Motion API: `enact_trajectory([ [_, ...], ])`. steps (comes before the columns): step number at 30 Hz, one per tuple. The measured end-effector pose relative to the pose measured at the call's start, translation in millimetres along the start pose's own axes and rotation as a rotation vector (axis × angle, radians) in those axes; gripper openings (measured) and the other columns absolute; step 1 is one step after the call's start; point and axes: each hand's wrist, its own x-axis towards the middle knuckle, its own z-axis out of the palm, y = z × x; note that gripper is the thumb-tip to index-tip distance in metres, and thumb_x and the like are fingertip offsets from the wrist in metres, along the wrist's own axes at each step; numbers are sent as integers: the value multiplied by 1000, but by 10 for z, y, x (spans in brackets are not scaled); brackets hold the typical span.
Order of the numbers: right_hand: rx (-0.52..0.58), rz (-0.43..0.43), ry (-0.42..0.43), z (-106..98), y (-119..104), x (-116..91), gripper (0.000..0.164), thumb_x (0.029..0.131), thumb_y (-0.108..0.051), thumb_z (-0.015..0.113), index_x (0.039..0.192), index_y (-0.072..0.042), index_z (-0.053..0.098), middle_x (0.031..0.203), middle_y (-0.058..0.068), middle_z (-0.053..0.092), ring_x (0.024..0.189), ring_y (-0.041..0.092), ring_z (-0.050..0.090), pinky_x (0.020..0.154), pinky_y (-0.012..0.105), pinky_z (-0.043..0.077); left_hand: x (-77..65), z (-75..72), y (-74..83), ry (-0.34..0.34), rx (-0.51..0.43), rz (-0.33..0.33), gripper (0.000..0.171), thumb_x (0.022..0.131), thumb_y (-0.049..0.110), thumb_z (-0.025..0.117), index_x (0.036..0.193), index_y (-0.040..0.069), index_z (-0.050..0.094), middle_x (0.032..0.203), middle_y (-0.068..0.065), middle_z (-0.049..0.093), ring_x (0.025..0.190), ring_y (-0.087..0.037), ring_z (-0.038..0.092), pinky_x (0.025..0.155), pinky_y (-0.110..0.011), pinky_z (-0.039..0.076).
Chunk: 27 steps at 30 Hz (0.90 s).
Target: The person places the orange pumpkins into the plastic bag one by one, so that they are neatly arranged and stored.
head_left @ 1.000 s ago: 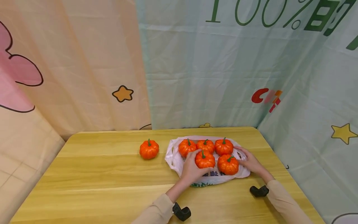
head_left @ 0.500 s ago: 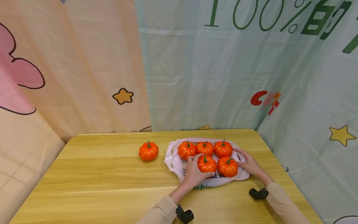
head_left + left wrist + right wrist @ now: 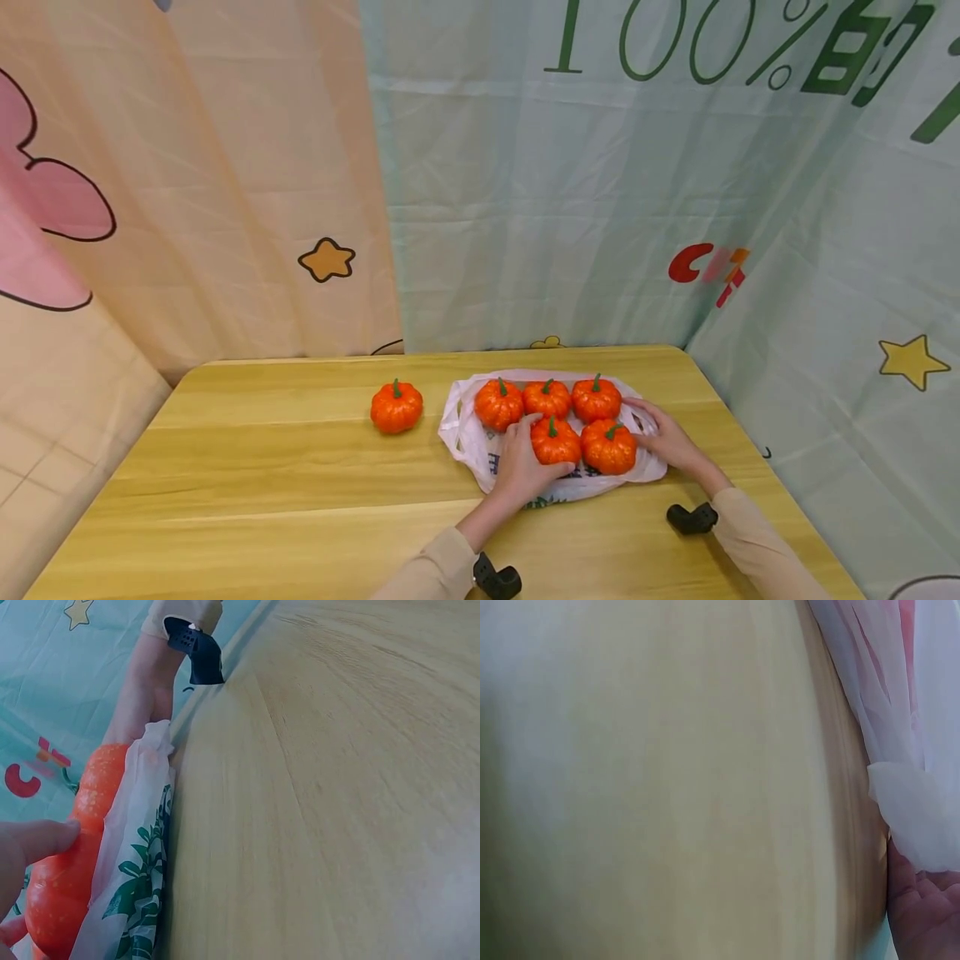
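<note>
A white plastic bag (image 3: pixel 468 446) lies on the table with orange mini pumpkins on it, three in the back row and two in front. My left hand (image 3: pixel 521 462) grips the front left pumpkin (image 3: pixel 557 442), thumb at the near side and fingers at the far side. In the left wrist view its fingertip presses on orange skin beside the bag's green print (image 3: pixel 139 896). At the bag's right end my right hand (image 3: pixel 671 437) rests with fingers spread, close beside the front right pumpkin (image 3: pixel 609 447). A fold of the bag (image 3: pixel 919 814) partly covers that hand in the right wrist view.
Another pumpkin (image 3: pixel 396 407) sits alone on the wooden table (image 3: pixel 262 467), left of the bag. Printed curtains (image 3: pixel 525 208) hang behind the table and along its right side. A black wrist device (image 3: pixel 497 577) is on each forearm.
My left hand has moved slightly right with the front left pumpkin, bringing it against the front right one. My right hand stays at the bag's right end.
</note>
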Motion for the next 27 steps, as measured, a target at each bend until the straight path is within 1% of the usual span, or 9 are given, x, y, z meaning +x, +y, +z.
enact_trajectory([
  [4, 9, -2, 0, 0, -19, -9, 59, 85, 5, 61, 139, 6, 39, 146, 32, 32, 138, 50, 19, 108, 71, 13, -15, -3, -26, -8, -14, 2, 78, 69, 32, 84, 132, 8, 45, 123, -13, 47, 114, -29, 47, 94, -50, 44],
  [8, 1, -4, 2, -3, -23, -5, 59, 84, 7, 60, 139, 6, 39, 147, 31, 33, 138, 48, 20, 108, 70, 14, -32, -19, -49, -2, -30, 26, 74, 69, 30, 85, 128, 8, 46, 122, -14, 48, 114, -31, 48, 95, -52, 45],
  [12, -9, -7, 2, -3, -9, -1, 60, 83, 9, 59, 139, 6, 40, 147, 30, 35, 138, 48, 21, 108, 69, 16, -57, -34, -68, -21, -41, 34, 71, 69, 30, 85, 125, 8, 47, 121, -13, 49, 113, -29, 49, 95, -51, 46],
  [14, -13, -9, 1, 0, -5, -2, 60, 83, 9, 59, 139, 5, 40, 146, 30, 35, 138, 48, 21, 107, 69, 17, -71, -42, -74, -37, -45, 33, 70, 69, 29, 84, 125, 9, 47, 121, -12, 50, 114, -28, 48, 95, -51, 46],
  [19, -12, 0, -2, -4, -1, 1, 60, 83, 8, 60, 140, 5, 40, 147, 30, 34, 138, 47, 21, 108, 69, 16, -80, -57, -72, -60, -32, 55, 70, 71, 27, 82, 129, 8, 48, 123, -11, 52, 114, -29, 49, 95, -52, 46],
  [23, -7, 3, 6, -10, -9, 1, 59, 83, 10, 58, 139, 6, 39, 147, 31, 33, 138, 49, 19, 108, 70, 14, -85, -95, -55, -78, -7, 75, 70, 72, 24, 80, 132, 5, 49, 128, -14, 52, 118, -32, 49, 98, -54, 44],
  [27, -2, 8, 6, 8, -4, 2, 59, 83, 11, 57, 139, 7, 39, 147, 32, 32, 138, 51, 18, 109, 70, 12, -105, -153, -49, -97, -6, 82, 71, 73, 20, 79, 134, 2, 49, 132, -18, 51, 121, -35, 48, 101, -56, 42],
])
